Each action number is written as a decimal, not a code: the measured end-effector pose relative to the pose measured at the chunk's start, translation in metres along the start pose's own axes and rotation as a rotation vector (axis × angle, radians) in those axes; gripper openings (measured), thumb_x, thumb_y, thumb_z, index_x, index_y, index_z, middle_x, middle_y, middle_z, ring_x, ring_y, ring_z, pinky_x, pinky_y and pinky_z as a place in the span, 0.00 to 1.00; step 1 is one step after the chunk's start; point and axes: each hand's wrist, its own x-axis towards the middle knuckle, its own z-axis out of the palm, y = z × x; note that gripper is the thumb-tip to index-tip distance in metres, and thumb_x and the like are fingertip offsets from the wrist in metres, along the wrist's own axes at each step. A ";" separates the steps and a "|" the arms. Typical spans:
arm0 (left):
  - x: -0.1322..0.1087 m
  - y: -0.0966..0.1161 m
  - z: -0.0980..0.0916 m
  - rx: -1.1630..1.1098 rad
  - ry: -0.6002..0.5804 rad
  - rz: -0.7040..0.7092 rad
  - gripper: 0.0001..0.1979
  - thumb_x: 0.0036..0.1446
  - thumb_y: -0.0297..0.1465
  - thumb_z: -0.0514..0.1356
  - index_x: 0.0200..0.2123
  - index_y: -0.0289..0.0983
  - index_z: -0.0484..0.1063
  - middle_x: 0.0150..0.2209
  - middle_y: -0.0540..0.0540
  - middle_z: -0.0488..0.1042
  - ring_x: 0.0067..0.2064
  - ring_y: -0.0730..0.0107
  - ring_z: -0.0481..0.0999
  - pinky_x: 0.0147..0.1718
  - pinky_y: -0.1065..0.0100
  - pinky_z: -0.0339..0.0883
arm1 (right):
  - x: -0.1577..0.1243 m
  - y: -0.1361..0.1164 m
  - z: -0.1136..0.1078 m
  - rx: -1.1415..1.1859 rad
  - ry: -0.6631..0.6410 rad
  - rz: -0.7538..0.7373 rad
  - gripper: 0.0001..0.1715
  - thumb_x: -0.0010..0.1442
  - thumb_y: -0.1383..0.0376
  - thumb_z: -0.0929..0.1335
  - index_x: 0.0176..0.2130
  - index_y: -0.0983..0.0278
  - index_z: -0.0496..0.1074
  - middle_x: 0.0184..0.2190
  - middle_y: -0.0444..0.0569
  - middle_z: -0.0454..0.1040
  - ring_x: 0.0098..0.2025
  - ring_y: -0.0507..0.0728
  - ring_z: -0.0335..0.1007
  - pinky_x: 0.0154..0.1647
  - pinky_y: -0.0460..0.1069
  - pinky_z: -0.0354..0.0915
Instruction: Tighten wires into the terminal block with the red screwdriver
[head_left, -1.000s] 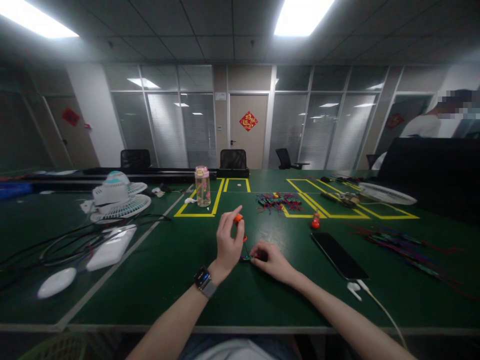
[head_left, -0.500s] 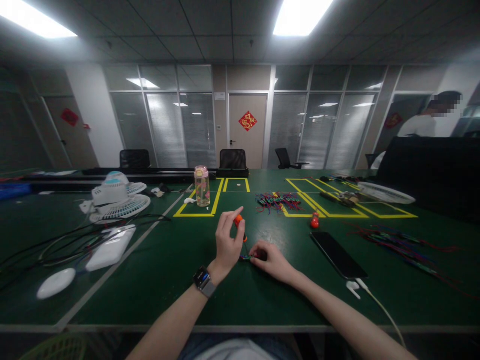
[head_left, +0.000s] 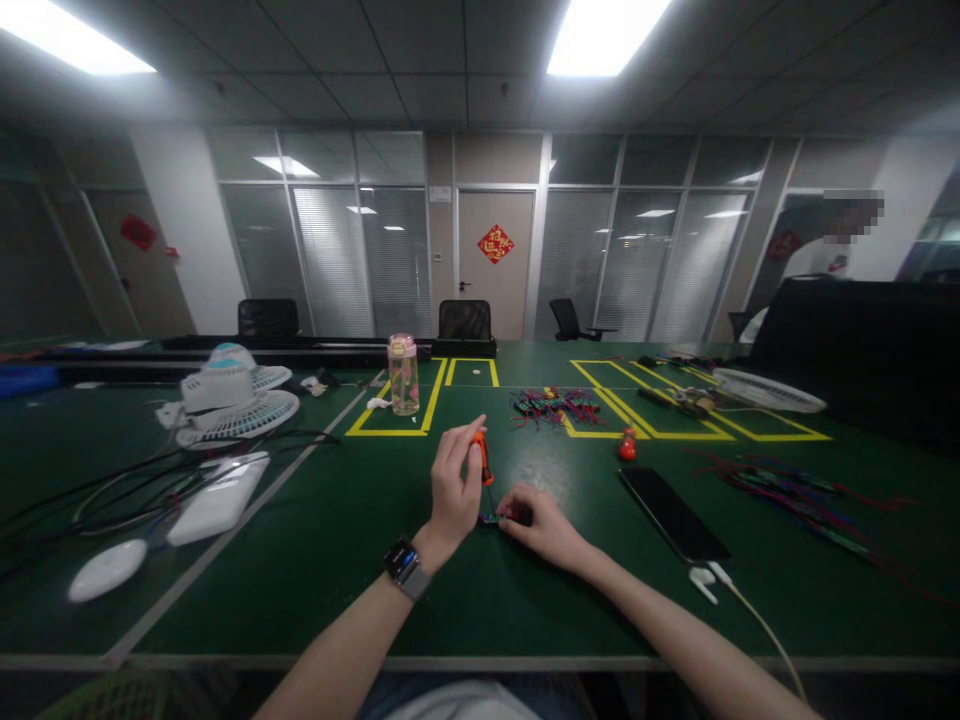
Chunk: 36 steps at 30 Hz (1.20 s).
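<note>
An orange-handled screwdriver (head_left: 486,468) stands nearly upright, gripped near its top by the fingers of my left hand (head_left: 454,480). Its thin shaft points down to a small green circuit board (head_left: 489,519) lying on the green table. My right hand (head_left: 544,525) rests on the table to the right of the shaft, with thumb and forefinger pinched on the board's right edge. Part of the board is hidden behind the fingers. A smartwatch (head_left: 406,568) sits on my left wrist.
Beyond my hands lie a heap of wired boards (head_left: 556,405) and a red gourd-shaped object (head_left: 628,444). To the right are a phone (head_left: 673,513) with a white cable and more wired boards (head_left: 799,495). A bottle (head_left: 403,375) and fans (head_left: 236,400) stand left. A person (head_left: 817,255) is at the back right.
My left fingers have shifted around the screwdriver's handle, so more of the orange shows. My right hand stays on the board. The person at the back has moved slightly left.
</note>
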 end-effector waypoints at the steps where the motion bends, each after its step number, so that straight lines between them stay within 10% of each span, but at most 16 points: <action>1: 0.000 0.000 0.000 0.001 0.000 0.003 0.17 0.67 0.27 0.48 0.55 0.38 0.68 0.46 0.42 0.74 0.48 0.65 0.72 0.48 0.63 0.67 | 0.000 0.000 0.000 -0.003 0.002 0.003 0.06 0.50 0.75 0.69 0.31 0.66 0.73 0.29 0.45 0.71 0.32 0.54 0.67 0.33 0.47 0.61; 36: 0.003 0.003 0.001 0.060 0.046 0.011 0.11 0.63 0.33 0.57 0.47 0.39 0.73 0.39 0.46 0.67 0.41 0.68 0.71 0.42 0.67 0.69 | 0.001 0.001 0.001 -0.006 0.007 -0.015 0.08 0.50 0.75 0.69 0.32 0.65 0.73 0.27 0.44 0.70 0.30 0.52 0.65 0.31 0.45 0.61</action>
